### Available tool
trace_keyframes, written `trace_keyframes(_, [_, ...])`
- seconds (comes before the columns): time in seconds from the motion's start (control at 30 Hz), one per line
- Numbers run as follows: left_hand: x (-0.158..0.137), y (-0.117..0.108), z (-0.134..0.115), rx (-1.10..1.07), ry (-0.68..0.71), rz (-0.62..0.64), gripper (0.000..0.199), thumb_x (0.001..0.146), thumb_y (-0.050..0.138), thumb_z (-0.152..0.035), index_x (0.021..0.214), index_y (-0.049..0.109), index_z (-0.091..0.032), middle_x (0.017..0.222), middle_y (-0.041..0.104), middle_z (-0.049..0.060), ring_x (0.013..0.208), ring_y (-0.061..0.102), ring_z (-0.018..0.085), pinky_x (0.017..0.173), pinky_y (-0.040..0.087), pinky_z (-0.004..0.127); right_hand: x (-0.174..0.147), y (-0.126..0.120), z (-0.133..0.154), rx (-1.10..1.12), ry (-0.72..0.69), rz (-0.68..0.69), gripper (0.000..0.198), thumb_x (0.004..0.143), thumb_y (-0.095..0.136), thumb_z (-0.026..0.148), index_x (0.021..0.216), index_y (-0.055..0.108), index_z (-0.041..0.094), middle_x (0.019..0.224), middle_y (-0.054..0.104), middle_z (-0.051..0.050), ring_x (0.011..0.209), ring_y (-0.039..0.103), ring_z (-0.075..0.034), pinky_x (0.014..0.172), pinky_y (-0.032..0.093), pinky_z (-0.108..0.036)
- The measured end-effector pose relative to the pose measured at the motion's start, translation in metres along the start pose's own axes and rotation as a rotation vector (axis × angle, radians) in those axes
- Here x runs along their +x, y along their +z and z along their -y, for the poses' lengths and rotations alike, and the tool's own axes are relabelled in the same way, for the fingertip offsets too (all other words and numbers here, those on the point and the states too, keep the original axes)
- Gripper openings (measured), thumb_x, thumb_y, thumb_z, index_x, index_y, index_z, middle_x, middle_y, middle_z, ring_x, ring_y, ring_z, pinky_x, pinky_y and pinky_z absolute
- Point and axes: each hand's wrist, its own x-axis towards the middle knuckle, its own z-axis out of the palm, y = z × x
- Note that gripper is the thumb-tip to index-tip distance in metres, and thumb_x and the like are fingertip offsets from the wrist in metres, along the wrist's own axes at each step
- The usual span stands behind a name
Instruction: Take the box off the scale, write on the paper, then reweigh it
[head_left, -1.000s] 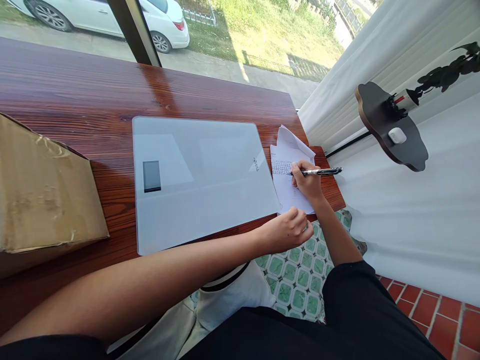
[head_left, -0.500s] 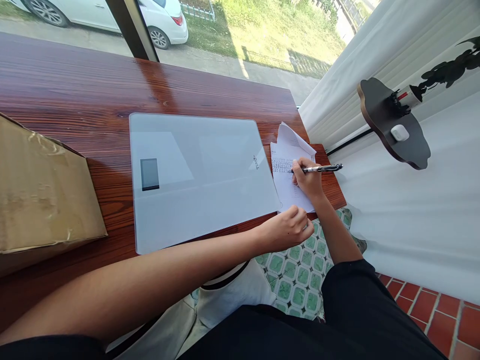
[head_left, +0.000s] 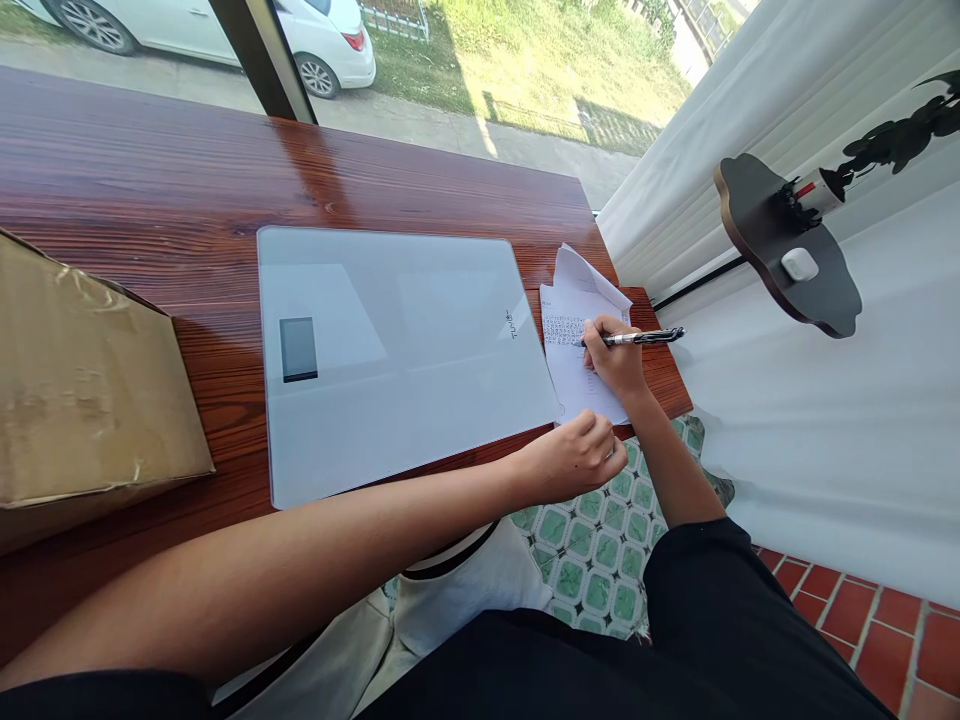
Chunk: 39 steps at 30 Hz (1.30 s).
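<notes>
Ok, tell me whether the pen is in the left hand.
No, the right hand grips the pen over the paper.

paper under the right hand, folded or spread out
Mostly spread: the paper lies open beneath the right hand, rows of marks showing, though its far end looks creased or curled.

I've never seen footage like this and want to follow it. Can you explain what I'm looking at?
There is no machine here: these are a person's own bare hands, seen by one camera worn on the head, looking forward and down. The right hand holds a pen, its tip at a marked sheet of paper. The left hand is loosely curled near the table's front edge; whether it touches the paper, I cannot tell. On the reddish-brown table, a large pale panel with a small grey rectangle lies beside the paper. A cardboard box sits at the picture's left.
</notes>
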Motion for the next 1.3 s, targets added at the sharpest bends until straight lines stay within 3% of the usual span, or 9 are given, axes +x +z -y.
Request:
trace_keyframes(0.23, [-0.0002,0.0006,-0.0001,0.014,-0.004,-0.008,0.026,0.095,0.047,-0.018,0.115,0.063,-0.012,0.096,0.07,0.012,0.084,0.059,0.021,0.073,0.033,0.036,-0.0007,-0.001,-0.0029,0.001,0.009,-0.049,0.039,0.098,0.054,0.039,0.065,0.05,0.019,0.047,0.052,0.004,0.041,0.049,-0.01,0.05,0.044,-0.025])
trace_keyframes(1.3, [-0.0003,0.0008,0.0001,0.011,-0.003,-0.023,0.026,0.095,0.049,-0.019,0.115,0.063,-0.011,0.097,0.071,0.013,0.085,0.06,0.021,0.074,0.035,0.036,0.0004,-0.001,-0.0037,-0.028,-0.031,-0.028,0.039,0.099,0.054,0.036,0.064,0.046,0.02,0.047,0.052,0.004,0.042,0.051,-0.011,0.054,0.045,-0.027])
